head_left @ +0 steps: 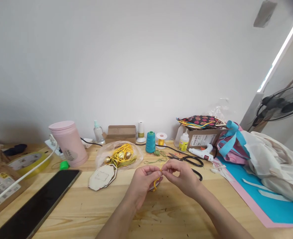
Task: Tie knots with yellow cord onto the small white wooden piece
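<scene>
My left hand (146, 181) and my right hand (180, 174) meet above the middle of the wooden table, fingertips pinched close together. Between them runs a yellow cord (155, 184), part of it hanging in a loop below the fingers. Something round and pale shows partly behind my left fingers; what it is I cannot make out. Just beyond my right hand lie black-handled scissors (194, 161), partly covered by it. Left of my hands, cream octagonal pieces (102, 176) lie stacked near a clear plastic bag (101, 151) holding yellow cords and gold bells (128, 155).
A teal thread cone (150, 142), a glue bottle (183, 141) and a white glue gun (203, 153) stand or lie behind my hands. At left are a pink tumbler (70, 146) and a large phone (39, 202). Blue sheets (283, 207) and cloth (273, 159) cover the right side.
</scene>
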`<action>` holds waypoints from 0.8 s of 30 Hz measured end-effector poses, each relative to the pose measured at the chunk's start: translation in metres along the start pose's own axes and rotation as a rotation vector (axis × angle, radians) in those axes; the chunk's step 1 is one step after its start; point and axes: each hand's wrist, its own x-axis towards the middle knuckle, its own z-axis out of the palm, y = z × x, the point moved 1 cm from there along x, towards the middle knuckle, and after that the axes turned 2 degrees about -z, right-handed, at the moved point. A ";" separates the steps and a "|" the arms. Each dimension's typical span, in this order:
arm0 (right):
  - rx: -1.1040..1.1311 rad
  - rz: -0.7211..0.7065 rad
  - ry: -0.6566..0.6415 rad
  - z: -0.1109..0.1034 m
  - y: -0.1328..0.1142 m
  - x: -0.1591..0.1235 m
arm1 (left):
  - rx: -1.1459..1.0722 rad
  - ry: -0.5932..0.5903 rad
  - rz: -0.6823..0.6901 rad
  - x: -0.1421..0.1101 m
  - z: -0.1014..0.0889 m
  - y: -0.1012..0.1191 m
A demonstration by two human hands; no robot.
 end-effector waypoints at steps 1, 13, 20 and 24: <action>0.042 0.031 -0.011 0.000 0.000 0.000 | 0.011 -0.002 0.005 0.000 0.000 0.000; 0.243 0.344 -0.049 -0.001 0.005 -0.002 | 0.249 0.054 0.099 -0.002 0.006 0.006; 0.316 0.400 -0.088 -0.005 0.004 -0.002 | 0.316 0.018 0.099 0.000 0.004 0.004; 0.313 0.451 -0.059 -0.001 0.001 -0.001 | 0.334 0.043 0.109 0.000 0.005 0.005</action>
